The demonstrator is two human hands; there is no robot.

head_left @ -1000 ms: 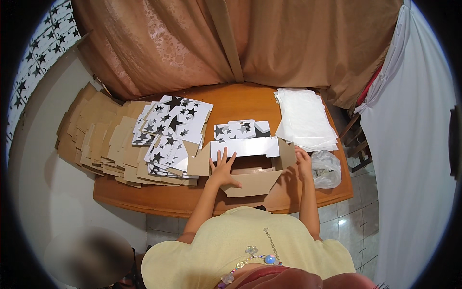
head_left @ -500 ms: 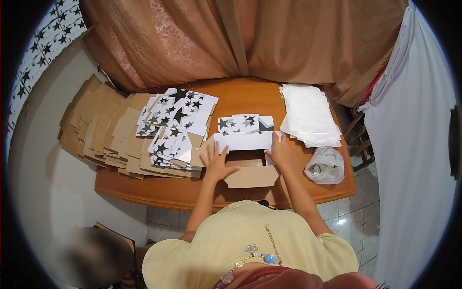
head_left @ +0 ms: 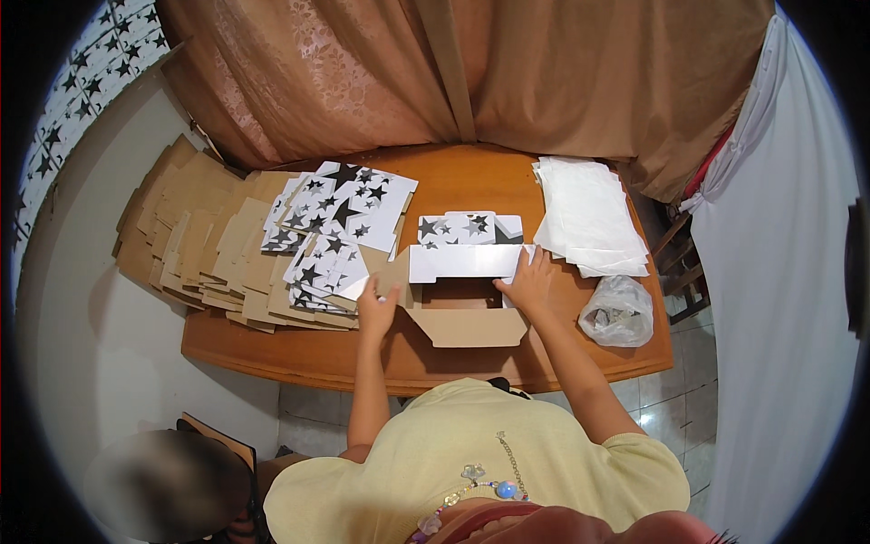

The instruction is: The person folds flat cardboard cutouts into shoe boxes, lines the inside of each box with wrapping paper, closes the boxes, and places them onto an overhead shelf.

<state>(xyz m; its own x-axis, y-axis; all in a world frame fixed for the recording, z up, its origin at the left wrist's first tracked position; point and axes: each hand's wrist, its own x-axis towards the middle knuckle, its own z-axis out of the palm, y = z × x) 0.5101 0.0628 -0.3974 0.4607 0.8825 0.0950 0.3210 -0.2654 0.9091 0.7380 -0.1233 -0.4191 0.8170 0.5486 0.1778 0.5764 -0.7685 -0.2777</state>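
A partly folded cardboard box (head_left: 467, 328) stands in front of me with its top open. Its outside is white with black and grey stars, its inside plain brown. Its near flap leans toward me, and a white panel rises at the far side with a starred flap behind it. My left hand (head_left: 377, 310) is at the box's left brown flap, thumb and fingers on either side of its edge. My right hand (head_left: 529, 283) grips the right wall, thumb on the inner side and fingers over the white outer side.
Flattened brown cardboard pieces (head_left: 195, 236) lie stacked at the left of the wooden table (head_left: 272, 349), with starred sheets (head_left: 349, 210) on top. White sheets (head_left: 589, 218) lie at the far right, a clear plastic bag (head_left: 616, 313) nearer. Brown curtains (head_left: 544, 82) hang behind the table.
My left hand has moved left from the box's front opening, where its fingers were spread, to the left flap. That flap now stands more upright. My right hand stays at the right wall.
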